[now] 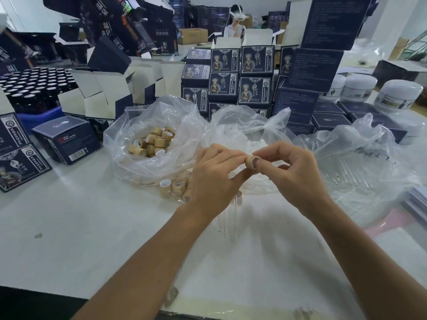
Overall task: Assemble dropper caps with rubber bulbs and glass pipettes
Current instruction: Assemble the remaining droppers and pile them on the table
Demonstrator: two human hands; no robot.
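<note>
A tan bamboo-look dropper cap (pixel 250 162) is held above the table between both hands. My left hand (pixel 215 179) pinches its side with thumb and fingers. My right hand (pixel 293 172) grips the cap too, a fingertip pressed into its open end. A clear bag (pixel 138 162) at the left holds several more caps (pixel 155 142). The middle bag (pixel 245 125) contains white rubber bulbs (pixel 261 144). The right bag (pixel 360 158) holds glass pipettes (pixel 346 174). Finished droppers with glass tubes (pixel 231 218) lie on the table under my left wrist.
Dark blue product boxes (pixel 231 77) are stacked behind the bags and another (pixel 67 139) sits at the left. White jars (pixel 399 95) stand at the back right. Black bottles (pixel 34 84) fill a tray at far left. A person wearing a headset (pixel 235 24) sits far behind.
</note>
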